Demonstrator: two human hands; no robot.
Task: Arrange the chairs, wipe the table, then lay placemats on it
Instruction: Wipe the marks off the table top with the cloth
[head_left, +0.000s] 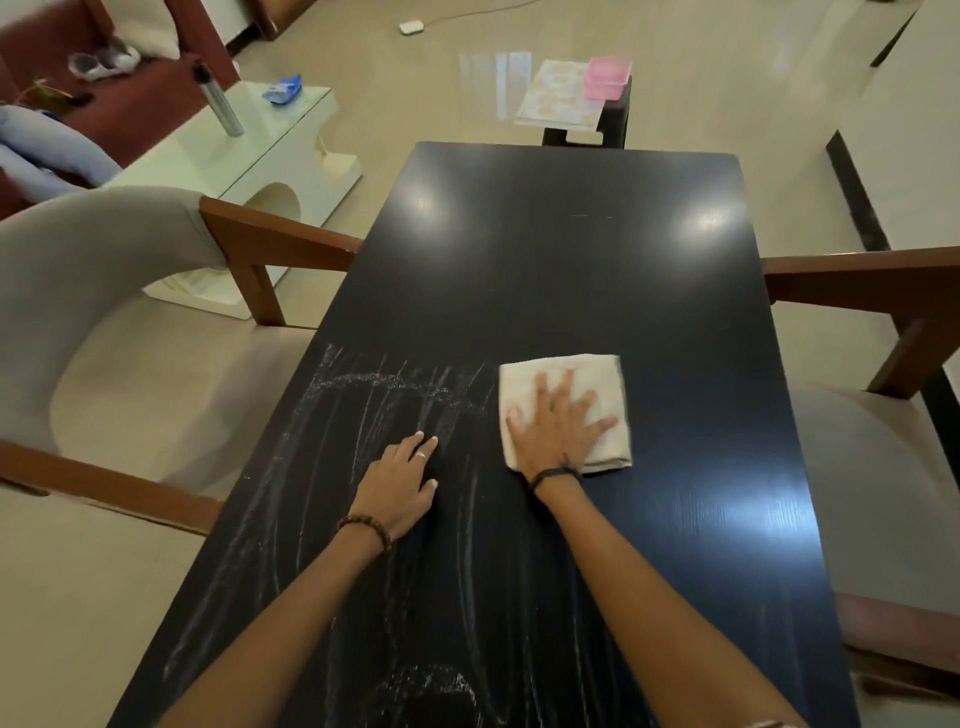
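Observation:
A long black table (561, 249) runs away from me, its near left half streaked with wet wipe marks. A folded cream cloth (597, 374) lies flat on it right of the middle. My right hand (556, 426) presses on the cloth with fingers spread and straight. My left hand (402, 480) rests flat on the bare tabletop beside it, fingers loosely bent. A grey-cushioned wooden chair (104, 270) stands at the table's left side and another chair (883, 426) at its right. Patterned placemats (558, 98) lie stacked on a dark stool beyond the far end.
A pink box (605, 78) sits on the stool beside the placemats. A white glass-topped side table (270, 135) with a metal bottle (221, 101) stands at the back left, near a red sofa (130, 98). Pale tiled floor surrounds the table.

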